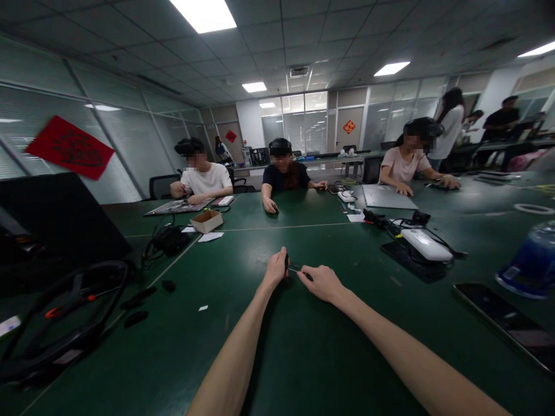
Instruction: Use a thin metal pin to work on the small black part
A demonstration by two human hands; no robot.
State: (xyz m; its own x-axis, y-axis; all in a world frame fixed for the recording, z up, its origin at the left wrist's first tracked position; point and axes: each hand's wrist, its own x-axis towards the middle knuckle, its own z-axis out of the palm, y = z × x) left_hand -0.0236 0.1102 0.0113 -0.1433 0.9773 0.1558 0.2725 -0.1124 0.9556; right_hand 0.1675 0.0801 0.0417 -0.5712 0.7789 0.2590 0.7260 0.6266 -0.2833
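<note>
Over the middle of the green table (pixel 260 323), my left hand (pixel 276 269) is closed around a small black object (pixel 286 263). Most of that object is hidden by my fingers, and its kind cannot be made out. My right hand (pixel 321 283) grips a screwdriver (pixel 308 277) by its dark handle. Its thin metal shaft points left, and the tip reaches the black object or stops just beside it; which one is too small to tell.
Left: a black headset strap (pixel 73 323), small black pieces (pixel 136 319), a paper scrap (pixel 203 308), a cardboard box (pixel 207 222). Right: a white device (pixel 425 245) with cables, a phone (pixel 507 323), a blue bottle (pixel 531 260). Three people wearing headsets sit across the table.
</note>
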